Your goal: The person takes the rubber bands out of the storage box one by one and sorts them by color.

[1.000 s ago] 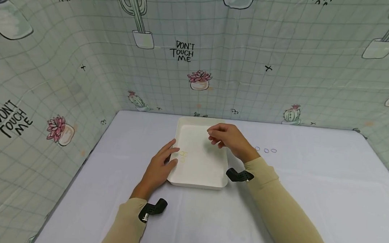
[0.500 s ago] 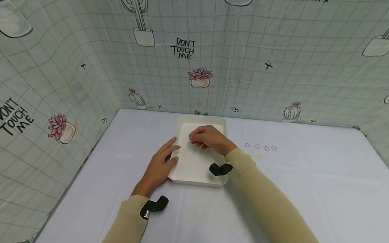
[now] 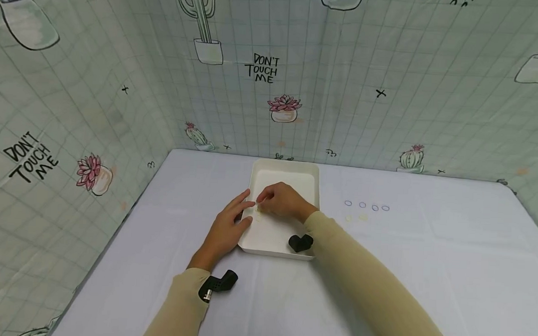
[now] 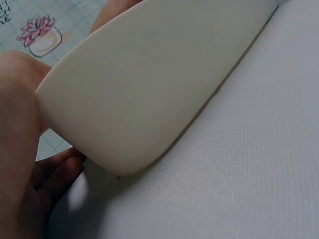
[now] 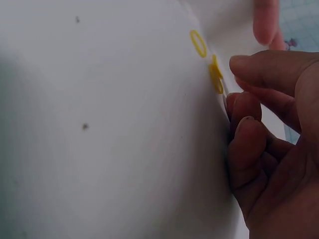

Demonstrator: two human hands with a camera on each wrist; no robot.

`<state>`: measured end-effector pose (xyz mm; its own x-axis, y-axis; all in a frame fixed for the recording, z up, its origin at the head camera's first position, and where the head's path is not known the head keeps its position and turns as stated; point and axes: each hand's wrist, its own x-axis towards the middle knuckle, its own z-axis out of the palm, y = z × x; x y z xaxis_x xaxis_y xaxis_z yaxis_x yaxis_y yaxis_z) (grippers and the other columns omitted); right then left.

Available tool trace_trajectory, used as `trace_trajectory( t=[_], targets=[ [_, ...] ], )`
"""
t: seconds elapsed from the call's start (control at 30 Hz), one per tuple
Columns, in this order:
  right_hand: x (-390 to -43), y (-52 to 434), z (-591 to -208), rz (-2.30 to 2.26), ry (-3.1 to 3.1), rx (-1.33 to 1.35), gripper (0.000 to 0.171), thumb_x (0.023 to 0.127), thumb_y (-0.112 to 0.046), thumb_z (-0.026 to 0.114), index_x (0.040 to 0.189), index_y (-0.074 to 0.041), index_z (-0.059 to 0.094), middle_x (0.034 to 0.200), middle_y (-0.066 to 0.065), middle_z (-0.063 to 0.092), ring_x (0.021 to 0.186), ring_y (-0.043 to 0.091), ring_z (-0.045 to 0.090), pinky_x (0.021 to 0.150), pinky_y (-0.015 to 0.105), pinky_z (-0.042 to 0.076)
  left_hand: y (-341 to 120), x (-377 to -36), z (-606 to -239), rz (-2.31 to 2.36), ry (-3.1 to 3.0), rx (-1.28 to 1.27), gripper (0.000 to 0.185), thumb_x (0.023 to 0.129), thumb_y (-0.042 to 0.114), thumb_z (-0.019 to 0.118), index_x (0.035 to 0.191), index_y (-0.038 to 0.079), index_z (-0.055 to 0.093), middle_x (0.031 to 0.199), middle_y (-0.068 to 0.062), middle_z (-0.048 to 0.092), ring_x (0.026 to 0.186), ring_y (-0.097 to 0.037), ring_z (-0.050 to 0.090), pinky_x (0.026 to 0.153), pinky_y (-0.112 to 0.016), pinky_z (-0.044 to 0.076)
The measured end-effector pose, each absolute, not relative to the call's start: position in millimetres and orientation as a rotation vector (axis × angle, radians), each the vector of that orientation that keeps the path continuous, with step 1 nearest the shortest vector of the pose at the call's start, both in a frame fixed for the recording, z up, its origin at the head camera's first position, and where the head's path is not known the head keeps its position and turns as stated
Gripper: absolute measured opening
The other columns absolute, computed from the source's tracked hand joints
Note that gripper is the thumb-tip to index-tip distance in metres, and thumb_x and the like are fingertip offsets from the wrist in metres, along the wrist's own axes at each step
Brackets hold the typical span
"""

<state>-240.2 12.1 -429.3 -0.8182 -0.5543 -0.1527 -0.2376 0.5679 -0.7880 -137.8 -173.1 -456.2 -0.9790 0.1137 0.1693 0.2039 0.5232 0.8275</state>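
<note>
A shallow white tray (image 3: 270,240) lies on the table. My left hand (image 3: 224,231) holds its left side, thumb and forefinger over the rim; in the left wrist view other fingers (image 4: 65,174) sit outside the tray wall (image 4: 149,84). My right hand (image 3: 283,203) reaches into the tray near that side, fingers curled and low. In the right wrist view small thin yellow rings (image 5: 216,74) lie along the tray's edge, just beyond the right thumb (image 5: 244,67). Whether a ring sits between the right fingertips is hidden.
Right of the tray, several thin purple-blue rings (image 3: 362,205) lie in a row on the white tablecloth (image 3: 426,275). Faint yellow rings (image 3: 363,217) lie just in front of them. A cactus-printed curtain (image 3: 326,90) stands behind and on the left.
My right hand has moved left and down across the tray to the yellow rings at its left side. My left hand stays on the rim. The head view has shifted slightly.
</note>
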Motion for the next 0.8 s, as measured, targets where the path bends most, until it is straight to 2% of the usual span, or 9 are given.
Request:
trace_trajectory(
  t=[0.17, 0.33, 0.53, 0.8],
  targets=[
    [-234, 10, -436, -1.078, 2.451, -0.701, 0.01, 0.091, -0.016, 0.071, 0.099, -0.016, 0.077, 0.09, -0.004, 0.069, 0.08, 0.015, 0.056, 0.071, 0.028, 0.046, -175, -132, -459, -1.486, -2.671, -0.26, 0.037, 0.1, 0.011, 0.059, 0.136, 0.01, 0.062, 0.158, 0.012, 0.035, 0.145, -0.012, 0.033, 0.109, -0.04, 0.041],
    [-233, 10, -440, -1.012, 2.541, -0.793, 0.011, 0.091, -0.012, 0.067, 0.094, -0.016, 0.077, 0.082, -0.007, 0.068, 0.078, 0.014, 0.056, 0.072, 0.029, 0.046, -173, -133, -461, -1.485, -2.656, -0.268, 0.037, 0.1, 0.012, 0.059, 0.137, 0.01, 0.062, 0.158, 0.013, 0.034, 0.145, -0.011, 0.032, 0.11, -0.039, 0.04],
    [-233, 9, -444, -0.922, 2.63, -0.896, 0.01, 0.09, -0.012, 0.068, 0.092, -0.018, 0.076, 0.079, -0.008, 0.065, 0.076, 0.011, 0.057, 0.074, 0.028, 0.048, -171, -133, -459, -1.487, -2.659, -0.255, 0.038, 0.1, 0.011, 0.06, 0.137, 0.008, 0.061, 0.158, 0.013, 0.035, 0.145, -0.012, 0.031, 0.111, -0.037, 0.038],
    [-237, 14, -439, -1.056, 2.618, -0.812, 0.009, 0.091, -0.013, 0.067, 0.089, -0.016, 0.074, 0.077, -0.007, 0.066, 0.071, 0.011, 0.058, 0.068, 0.027, 0.048, -170, -137, -455, -1.472, -2.662, -0.269, 0.038, 0.1, 0.012, 0.06, 0.138, 0.008, 0.061, 0.159, 0.013, 0.034, 0.146, -0.011, 0.03, 0.112, -0.036, 0.037]
  ],
)
